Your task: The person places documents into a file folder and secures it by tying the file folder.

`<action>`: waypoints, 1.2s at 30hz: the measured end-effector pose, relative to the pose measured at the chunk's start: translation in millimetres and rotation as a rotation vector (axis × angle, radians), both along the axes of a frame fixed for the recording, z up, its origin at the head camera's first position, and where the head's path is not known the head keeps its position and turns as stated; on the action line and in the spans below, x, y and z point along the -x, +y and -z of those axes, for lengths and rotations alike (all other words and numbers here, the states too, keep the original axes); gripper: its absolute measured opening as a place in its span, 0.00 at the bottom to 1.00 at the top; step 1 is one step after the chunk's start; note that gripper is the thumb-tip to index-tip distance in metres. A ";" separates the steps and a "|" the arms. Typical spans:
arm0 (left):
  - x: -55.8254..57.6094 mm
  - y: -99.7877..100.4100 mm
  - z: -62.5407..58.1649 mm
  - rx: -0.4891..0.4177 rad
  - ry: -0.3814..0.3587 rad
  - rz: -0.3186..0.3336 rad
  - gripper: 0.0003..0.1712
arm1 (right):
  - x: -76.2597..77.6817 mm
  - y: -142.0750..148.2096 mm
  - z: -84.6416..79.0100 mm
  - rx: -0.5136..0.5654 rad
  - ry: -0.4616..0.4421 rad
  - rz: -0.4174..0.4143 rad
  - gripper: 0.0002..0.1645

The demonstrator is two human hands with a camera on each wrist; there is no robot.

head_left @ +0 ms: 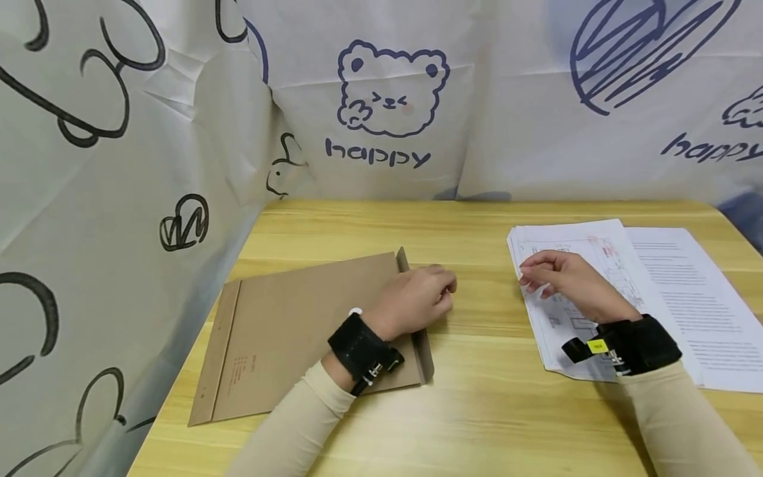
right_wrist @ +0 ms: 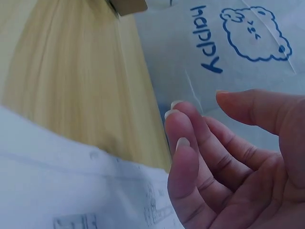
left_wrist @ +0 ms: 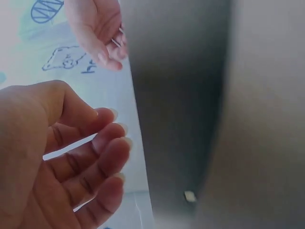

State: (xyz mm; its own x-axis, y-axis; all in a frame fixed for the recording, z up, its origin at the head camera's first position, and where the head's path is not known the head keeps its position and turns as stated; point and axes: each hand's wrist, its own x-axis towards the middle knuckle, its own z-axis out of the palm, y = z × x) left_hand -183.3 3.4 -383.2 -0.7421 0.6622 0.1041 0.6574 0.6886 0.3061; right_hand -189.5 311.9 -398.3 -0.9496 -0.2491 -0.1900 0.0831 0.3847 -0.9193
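A brown cardboard document folder lies on the left of the table, a narrow raised flap along its right edge. My left hand is over that edge, fingers loosely bent; the left wrist view shows nothing between its fingertips. On the right lies a stack of printed sheets with line drawings and red marks. Above its left part hovers my right hand, fingers loosely bent. In the right wrist view its thumb stands apart from the other fingers, holding nothing.
Text-printed sheets stick out from beneath the drawings on the right. Wood-grain tabletop lies between folder and papers. White cloth with drawn figures hangs behind the table and along its left side. Both wrists wear black straps.
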 end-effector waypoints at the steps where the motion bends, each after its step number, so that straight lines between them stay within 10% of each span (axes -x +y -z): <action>1: -1.0 4.5 -0.6 0.011 0.008 0.002 0.12 | 0.3 2.5 -0.2 -0.004 0.003 0.005 0.25; 21: -24.1 69.5 -4.7 0.056 -0.002 0.070 0.15 | -1.1 66.8 3.4 -0.063 0.008 0.076 0.29; 36: -20.8 118.1 18.4 0.038 -0.029 0.035 0.12 | -3.0 116.8 -1.4 -0.157 -0.012 0.196 0.36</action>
State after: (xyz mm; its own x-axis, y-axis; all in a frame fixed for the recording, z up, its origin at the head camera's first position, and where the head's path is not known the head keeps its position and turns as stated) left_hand -162.5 121.5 -401.6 -0.7210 0.6906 0.0574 0.6723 0.6769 0.2997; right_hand -186.5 428.7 -396.9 -0.9743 -0.0273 -0.2234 0.1805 0.4985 -0.8479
